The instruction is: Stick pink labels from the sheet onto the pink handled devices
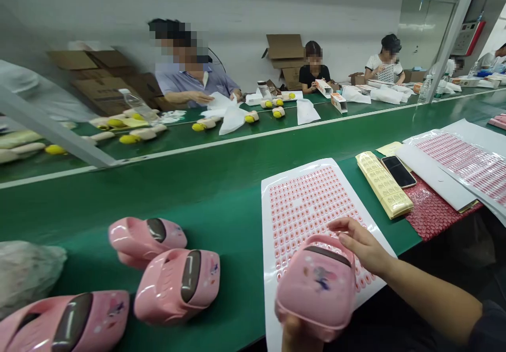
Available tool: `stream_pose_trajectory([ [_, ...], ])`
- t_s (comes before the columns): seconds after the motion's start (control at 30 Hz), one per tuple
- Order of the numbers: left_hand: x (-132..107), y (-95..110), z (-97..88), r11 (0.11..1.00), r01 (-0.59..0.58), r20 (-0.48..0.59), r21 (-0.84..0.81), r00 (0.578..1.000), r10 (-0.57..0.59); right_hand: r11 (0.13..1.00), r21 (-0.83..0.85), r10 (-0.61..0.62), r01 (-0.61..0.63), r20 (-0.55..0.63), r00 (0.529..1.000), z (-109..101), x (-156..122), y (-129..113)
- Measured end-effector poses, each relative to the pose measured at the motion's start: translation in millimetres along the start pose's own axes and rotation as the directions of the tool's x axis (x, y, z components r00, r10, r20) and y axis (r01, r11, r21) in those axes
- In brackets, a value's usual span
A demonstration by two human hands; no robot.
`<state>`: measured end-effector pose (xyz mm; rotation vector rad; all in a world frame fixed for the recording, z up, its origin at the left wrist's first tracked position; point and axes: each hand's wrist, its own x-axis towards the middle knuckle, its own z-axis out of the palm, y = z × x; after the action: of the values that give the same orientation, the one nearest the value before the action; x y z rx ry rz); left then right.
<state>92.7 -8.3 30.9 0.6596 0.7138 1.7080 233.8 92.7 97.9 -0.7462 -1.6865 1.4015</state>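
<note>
Along the green conveyor bench (118,194), brown cardboard cartons (103,83) stand open past its far side, with a co-worker in a blue shirt (193,80) at work in front of them. On the near side, three pink plastic cases (176,286) sit on the belt beside a grey plastic bag (27,275). Further right, a phone (398,172) lies next to a cream moulded tray (383,183), both by a red bubble-wrap bag (435,209). And over the white sticker sheet (312,209), rows of tiny pink labels on it, a fourth pink case (316,289) is up in both hands! The left hand (300,336) cups it from below, while the right hand (366,246) curls over its top edge, fingers loosely spread.
</note>
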Motion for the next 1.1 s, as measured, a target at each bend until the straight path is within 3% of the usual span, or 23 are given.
stream_pose_trajectory([
  [0.07,7,8,-2.6,0.982,0.059,0.120,-0.178,0.992,-0.038,0.973,-0.102,-0.214,0.208,-0.051,0.975,-3,-7,0],
  [0.13,12,18,-1.1,0.919,0.169,0.279,-0.356,0.958,-0.068,0.881,-0.216,-0.427,0.420,0.014,0.904,-2,-15,-5],
  [0.2,14,24,3.0,0.867,0.257,0.367,-0.427,0.926,-0.093,0.775,-0.302,-0.548,0.555,0.118,0.828,1,-19,-11],
  [0.27,13,26,7.5,0.852,0.279,0.369,-0.443,0.923,-0.110,0.692,-0.387,-0.597,0.609,0.167,0.785,6,-20,-16],
  [0.43,9,18,12.5,0.837,0.290,0.356,-0.465,0.926,-0.122,0.588,-0.534,-0.630,0.608,0.170,0.758,13,-13,-20],
  [0.57,6,17,11.6,0.794,0.311,0.282,-0.523,0.942,-0.183,0.526,-0.577,-0.656,0.625,0.192,0.730,9,-8,-27],
  [0.7,6,16,9.4,0.733,0.364,0.233,-0.575,0.931,-0.280,0.440,-0.545,-0.657,0.714,0.346,0.669,3,-3,-36],
  [0.83,7,11,4.8,0.695,0.364,0.246,-0.620,0.931,-0.268,0.340,-0.533,-0.652,0.775,0.460,0.603,-2,3,-40],
  [0.97,5,-3,-2.1,0.690,0.401,0.313,-0.603,0.914,-0.258,0.354,-0.528,-0.610,0.772,0.495,0.619,-7,5,-44],
  [1.1,5,-20,-6.8,0.741,0.314,0.318,-0.593,0.937,-0.143,0.383,-0.529,-0.530,0.758,0.546,0.649,-11,3,-49],
])
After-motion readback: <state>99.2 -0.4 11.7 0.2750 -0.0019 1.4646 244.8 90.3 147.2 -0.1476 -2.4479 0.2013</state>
